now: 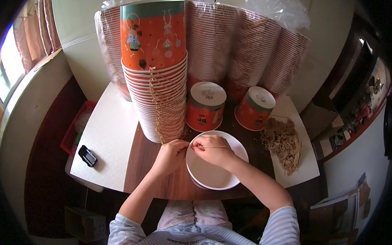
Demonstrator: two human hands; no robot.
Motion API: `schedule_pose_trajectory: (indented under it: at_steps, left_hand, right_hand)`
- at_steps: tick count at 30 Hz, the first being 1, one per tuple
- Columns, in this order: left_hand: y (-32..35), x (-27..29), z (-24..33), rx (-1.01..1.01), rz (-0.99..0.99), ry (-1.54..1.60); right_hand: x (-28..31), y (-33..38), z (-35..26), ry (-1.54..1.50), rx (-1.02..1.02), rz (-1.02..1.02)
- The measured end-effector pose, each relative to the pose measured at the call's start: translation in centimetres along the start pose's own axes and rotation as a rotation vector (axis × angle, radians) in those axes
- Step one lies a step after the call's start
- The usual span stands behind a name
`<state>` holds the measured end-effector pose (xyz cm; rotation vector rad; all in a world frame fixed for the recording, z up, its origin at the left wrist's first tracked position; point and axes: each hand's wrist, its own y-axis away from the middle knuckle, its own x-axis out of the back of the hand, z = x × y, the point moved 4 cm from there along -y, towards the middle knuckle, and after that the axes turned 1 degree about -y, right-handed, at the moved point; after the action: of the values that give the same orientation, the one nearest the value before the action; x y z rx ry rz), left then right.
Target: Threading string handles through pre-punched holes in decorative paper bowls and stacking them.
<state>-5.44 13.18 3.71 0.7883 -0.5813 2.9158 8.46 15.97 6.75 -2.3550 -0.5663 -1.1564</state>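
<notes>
The bucket (212, 175) stands mouth up near the front edge of the worktop (150, 181), right of the middle stack's foot; it is round, smooth and white inside with a white rim, its outer wall mostly hidden.

Two more buckets sit upturned behind it, one on the left (205, 114) and one on the right (257, 111), orange with a green band and white base. One tall stack (151, 95) of nested orange buckets, cords hanging down its side, rises to the left. At least four plastic-wrapped stacks (212, 41) line the back edge. One heap of tan cord (284, 143) lies by the right edge, and one small black tray (87, 156) by the left edge.

The left hand (173, 154) is closed, fingertips bunched at the bucket's left rim. The right hand (215, 155) reaches over the mouth, fingers pinched at that rim on a strand (214, 147).
</notes>
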Motion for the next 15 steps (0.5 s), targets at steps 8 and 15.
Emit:
schedule_pose_trajectory:
  at_steps: [8,15]
  left_hand:
    - [0.5,0.2,0.9,-0.130,-0.004,-0.305]
    - [4.0,0.6,3.4,-0.020,-0.067,-0.269]
  right_hand:
    - [-0.8,-0.5,0.4,-0.061,0.151,-0.112]
    - [-0.8,0.5,-1.0,-0.176,0.235,-0.445]
